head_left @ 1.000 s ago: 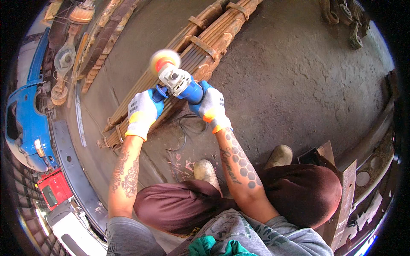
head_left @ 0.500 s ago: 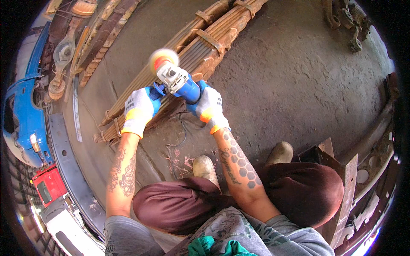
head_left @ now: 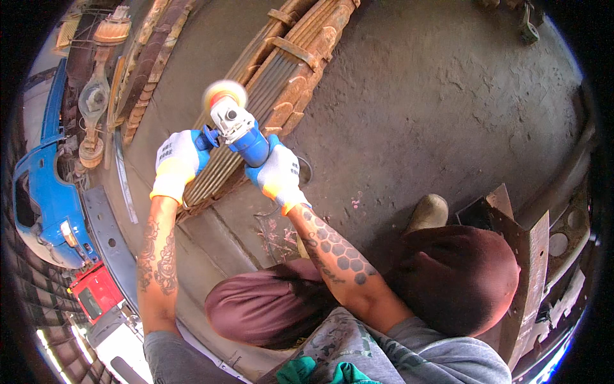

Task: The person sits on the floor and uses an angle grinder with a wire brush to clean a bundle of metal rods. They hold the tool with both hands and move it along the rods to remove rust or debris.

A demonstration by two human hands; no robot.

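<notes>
An angle grinder [head_left: 249,142] with a blue body and pale gear head is held out in front of me in both hands. My left hand [head_left: 177,159], in a white and blue work glove, is closed round its blue side handle [head_left: 208,137]. My gloved right hand [head_left: 279,173] wraps the rear of the body. A round wheel [head_left: 224,93] at the head is blurred, as if spinning. Beneath lie rusty leaf springs [head_left: 268,80], long stacked strips bound by clamps. Whether the wheel touches them I cannot tell.
More rusty springs [head_left: 144,70] and an axle housing [head_left: 96,96] lie at the far left, beside a blue vehicle cab [head_left: 48,205] and a red one [head_left: 96,291]. Steel frame parts [head_left: 531,275] stand close by my right knee. The concrete floor [head_left: 422,109] is rough.
The view has shifted, so the springs and my hands sit further left. Along the stack, the grinder's wheel has come slightly nearer to me. Both hands keep their hold.
</notes>
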